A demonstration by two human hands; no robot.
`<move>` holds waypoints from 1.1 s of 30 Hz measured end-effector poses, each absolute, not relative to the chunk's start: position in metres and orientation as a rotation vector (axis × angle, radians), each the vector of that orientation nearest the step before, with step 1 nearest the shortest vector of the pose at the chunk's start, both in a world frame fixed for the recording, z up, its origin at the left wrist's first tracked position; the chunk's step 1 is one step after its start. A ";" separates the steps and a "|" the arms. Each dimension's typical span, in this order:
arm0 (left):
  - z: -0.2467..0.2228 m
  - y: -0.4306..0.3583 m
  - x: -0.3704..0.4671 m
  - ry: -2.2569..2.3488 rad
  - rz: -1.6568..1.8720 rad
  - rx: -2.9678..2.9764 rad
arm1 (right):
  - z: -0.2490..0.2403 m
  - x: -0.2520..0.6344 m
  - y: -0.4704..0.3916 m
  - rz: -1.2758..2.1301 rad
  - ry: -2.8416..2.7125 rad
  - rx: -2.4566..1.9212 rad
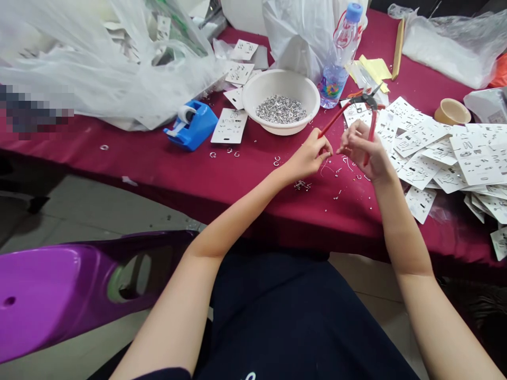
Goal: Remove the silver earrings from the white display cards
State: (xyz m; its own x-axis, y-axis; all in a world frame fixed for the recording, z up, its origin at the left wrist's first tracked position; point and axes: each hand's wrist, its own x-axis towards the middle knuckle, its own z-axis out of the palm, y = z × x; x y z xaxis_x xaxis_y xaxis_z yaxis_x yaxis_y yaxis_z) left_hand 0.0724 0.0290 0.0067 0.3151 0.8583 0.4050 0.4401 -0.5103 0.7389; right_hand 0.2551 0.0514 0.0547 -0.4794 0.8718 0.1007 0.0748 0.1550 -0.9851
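A pair of pliers [374, 100] with red handles and dark jaws is spread wide in my right hand [366, 150]. One handle lies along its palm and thumb; the other slants down to my left hand's knuckles, and whether it touches them I cannot tell. My left hand [311, 153] is closed in a pinch, its fingertips close to those of my right hand. Whatever sits between them is too small to name. Below the hands, small metal pieces [302, 186] lie in a little heap on the dark red tablecloth [277, 198], with more scattered to the right.
Behind my left hand stands a white bowl [281, 128] of small metal pieces, beside a water bottle [335, 79]. Cards of jewellery [420, 158] pile up at right, near a tan cup [452, 112]. A blue tape dispenser [194, 126], plastic bags [106, 79] and a purple stool [43, 295] are left.
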 end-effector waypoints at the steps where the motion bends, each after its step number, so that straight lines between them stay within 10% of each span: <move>1: 0.004 0.027 0.076 1.112 1.093 2.106 | 0.049 0.250 0.050 1.399 -1.720 -0.944; 33: 0.003 -0.025 0.012 1.286 1.515 1.404 | 0.053 0.233 0.022 1.828 -2.285 -0.974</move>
